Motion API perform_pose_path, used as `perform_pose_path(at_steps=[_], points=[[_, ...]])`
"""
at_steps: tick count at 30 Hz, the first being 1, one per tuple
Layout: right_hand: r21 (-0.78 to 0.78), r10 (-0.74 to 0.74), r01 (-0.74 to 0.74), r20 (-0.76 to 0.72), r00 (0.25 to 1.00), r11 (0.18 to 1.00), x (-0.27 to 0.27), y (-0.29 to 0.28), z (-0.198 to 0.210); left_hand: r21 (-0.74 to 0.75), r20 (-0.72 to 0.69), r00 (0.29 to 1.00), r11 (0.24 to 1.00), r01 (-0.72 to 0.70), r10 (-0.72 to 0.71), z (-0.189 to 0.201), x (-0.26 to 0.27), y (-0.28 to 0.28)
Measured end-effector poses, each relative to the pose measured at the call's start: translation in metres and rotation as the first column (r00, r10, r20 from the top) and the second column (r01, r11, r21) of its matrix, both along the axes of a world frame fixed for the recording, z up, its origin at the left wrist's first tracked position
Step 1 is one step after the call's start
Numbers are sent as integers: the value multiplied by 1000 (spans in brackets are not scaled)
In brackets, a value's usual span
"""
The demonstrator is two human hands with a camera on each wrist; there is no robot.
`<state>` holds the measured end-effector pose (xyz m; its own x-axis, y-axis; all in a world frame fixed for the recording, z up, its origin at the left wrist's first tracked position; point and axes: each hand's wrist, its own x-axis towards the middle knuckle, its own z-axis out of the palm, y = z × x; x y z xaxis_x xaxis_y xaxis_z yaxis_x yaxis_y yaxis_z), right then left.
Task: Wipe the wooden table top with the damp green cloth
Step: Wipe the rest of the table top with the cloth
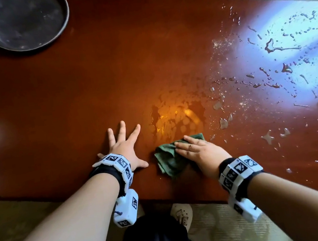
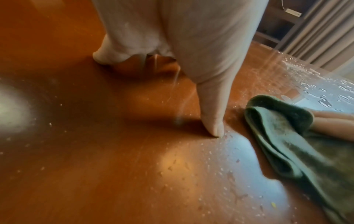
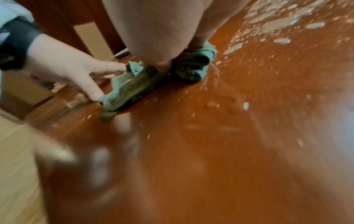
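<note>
The right hand [image 1: 201, 155] lies flat, fingers straight, pressing the green cloth [image 1: 170, 160] on the counter [image 1: 66, 93] at its 6 o'clock edge. The left hand [image 1: 125, 146] rests flat with fingers spread, holding nothing. Water drops [image 1: 283, 67] sit toward 3 o'clock, so the cloth should push there with long, firm strokes.

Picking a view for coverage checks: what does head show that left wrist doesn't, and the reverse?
Head only: the dark round tray at the table's far left corner, and the right hand pressing flat on the green cloth. Left wrist only: curtains beyond the table. Both: the left hand spread on the table, the cloth, and water drops to the right.
</note>
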<state>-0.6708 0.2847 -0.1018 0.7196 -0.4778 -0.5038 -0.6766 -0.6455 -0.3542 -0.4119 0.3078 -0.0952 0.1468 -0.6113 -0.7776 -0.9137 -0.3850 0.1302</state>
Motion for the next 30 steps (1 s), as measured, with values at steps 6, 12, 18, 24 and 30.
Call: perform_pose_path(at_steps=[6, 12, 18, 24, 30], points=[[30, -261, 260, 36, 965, 965, 3, -29, -7, 3, 0, 1000, 1000, 7, -7, -2, 1, -1], [-72, -575, 579, 65, 815, 812, 18, 43, -8, -27, -25, 1000, 999, 17, -17, -4, 3, 3], [-108, -496, 499, 57, 866, 860, 30, 99, -6, -116, -53, 994, 989, 89, -96, -9, 12, 30], [-39, -442, 456, 183, 878, 889, 28, 85, -16, -115, -68, 975, 973, 201, -209, -5, 32, 35], [51, -581, 589, 251, 774, 807, 35, 97, -18, -126, -9, 996, 988, 85, -87, -3, 68, 48]])
